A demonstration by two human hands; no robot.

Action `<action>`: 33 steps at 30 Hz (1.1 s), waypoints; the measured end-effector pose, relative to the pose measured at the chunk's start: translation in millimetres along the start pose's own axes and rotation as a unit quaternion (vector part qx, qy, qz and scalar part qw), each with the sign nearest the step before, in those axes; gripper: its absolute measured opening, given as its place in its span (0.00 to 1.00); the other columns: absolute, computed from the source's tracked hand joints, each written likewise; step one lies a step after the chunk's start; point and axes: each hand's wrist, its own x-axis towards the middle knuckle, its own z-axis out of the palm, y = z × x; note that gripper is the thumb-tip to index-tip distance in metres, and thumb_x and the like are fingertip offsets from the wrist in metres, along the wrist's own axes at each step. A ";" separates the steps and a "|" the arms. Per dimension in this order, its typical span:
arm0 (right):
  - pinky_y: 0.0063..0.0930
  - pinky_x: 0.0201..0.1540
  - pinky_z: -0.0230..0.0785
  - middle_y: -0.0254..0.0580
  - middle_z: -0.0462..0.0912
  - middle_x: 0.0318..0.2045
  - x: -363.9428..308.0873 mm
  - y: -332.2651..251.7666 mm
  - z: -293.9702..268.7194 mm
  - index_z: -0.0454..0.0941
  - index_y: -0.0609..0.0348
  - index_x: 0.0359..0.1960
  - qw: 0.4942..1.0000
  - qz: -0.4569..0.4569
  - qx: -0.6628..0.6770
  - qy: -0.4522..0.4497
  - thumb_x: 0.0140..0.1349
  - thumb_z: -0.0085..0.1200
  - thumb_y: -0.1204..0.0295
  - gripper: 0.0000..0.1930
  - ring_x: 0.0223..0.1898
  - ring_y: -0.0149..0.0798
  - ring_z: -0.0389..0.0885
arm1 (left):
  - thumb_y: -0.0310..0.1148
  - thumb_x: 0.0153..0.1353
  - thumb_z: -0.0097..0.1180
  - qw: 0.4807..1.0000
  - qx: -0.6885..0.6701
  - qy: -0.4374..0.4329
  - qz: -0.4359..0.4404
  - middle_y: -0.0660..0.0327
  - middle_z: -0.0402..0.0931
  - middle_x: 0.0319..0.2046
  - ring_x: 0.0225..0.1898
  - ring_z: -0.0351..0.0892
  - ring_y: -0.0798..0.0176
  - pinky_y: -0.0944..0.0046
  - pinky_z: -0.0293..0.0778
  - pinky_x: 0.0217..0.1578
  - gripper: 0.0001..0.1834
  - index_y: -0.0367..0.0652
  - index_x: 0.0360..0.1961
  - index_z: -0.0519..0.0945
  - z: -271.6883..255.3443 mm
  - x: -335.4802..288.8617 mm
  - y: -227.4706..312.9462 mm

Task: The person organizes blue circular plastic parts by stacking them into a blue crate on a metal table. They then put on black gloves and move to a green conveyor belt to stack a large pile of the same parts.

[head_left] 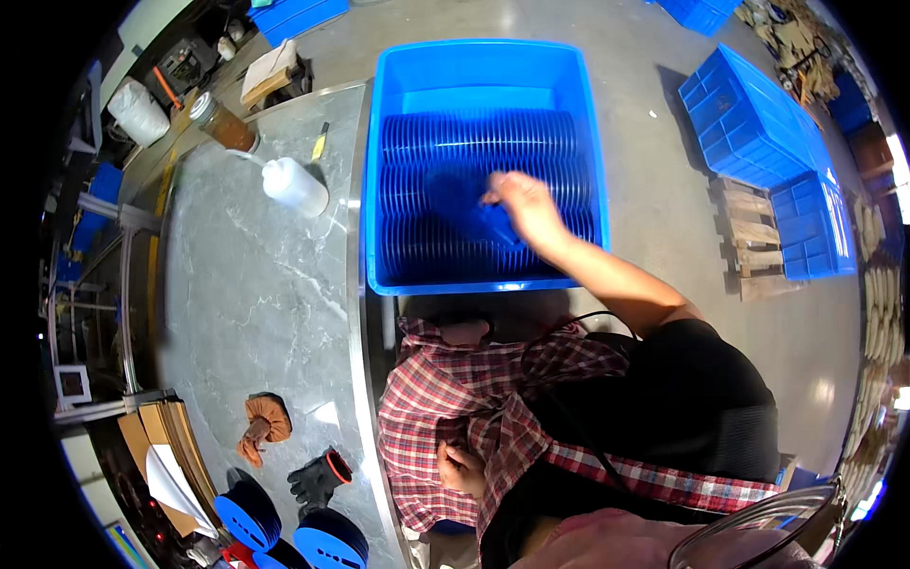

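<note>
My right hand point(524, 201) reaches over a blue plastic bin point(597, 180), its fingers closed on a blue disc point(464, 197) that is smeared by motion. Below it in the bin, thin blue discs point(479, 137) stand on edge, packed in rows from left to right. Close to my body, my left hand point(462, 469) rests against red plaid cloth point(427, 398), with its fingers curled in and nothing visible in them.
Left of the bin is a grey marble-patterned table point(256, 284) with a white bottle point(296, 188), a jar of brown liquid point(223, 123), a brown scrunchie point(267, 422), a dark glove point(318, 482) and blue slotted discs point(332, 541). Blue crates point(749, 114) and a wooden pallet point(754, 237) stand right.
</note>
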 end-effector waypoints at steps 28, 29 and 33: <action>0.24 0.31 0.64 0.34 0.77 0.24 118.0 72.2 -209.7 0.78 0.61 0.25 0.936 -0.014 -0.131 0.325 0.66 0.47 0.55 0.21 0.26 0.28 0.71 | 0.33 0.65 0.50 0.991 0.115 -0.069 -0.019 0.50 0.80 0.30 0.26 0.77 0.54 0.59 0.72 0.28 0.12 0.35 0.40 0.80 -9.7 16.6 32.9; 0.24 0.30 0.63 0.34 0.77 0.23 117.8 75.2 -210.5 0.78 0.60 0.25 0.935 0.009 -0.153 0.319 0.66 0.47 0.55 0.21 0.25 0.27 0.71 | 0.33 0.65 0.50 0.991 0.114 -0.069 -0.021 0.50 0.80 0.30 0.26 0.77 0.54 0.59 0.72 0.28 0.12 0.35 0.40 0.80 -9.5 16.9 34.4; 0.24 0.33 0.66 0.36 0.80 0.25 117.2 89.6 -214.2 0.81 0.62 0.29 0.943 0.082 -0.135 0.294 0.65 0.49 0.55 0.21 0.27 0.28 0.74 | 0.34 0.65 0.50 0.994 0.094 -0.058 -0.021 0.50 0.79 0.29 0.26 0.77 0.54 0.60 0.71 0.27 0.13 0.35 0.40 0.80 -9.4 17.9 40.7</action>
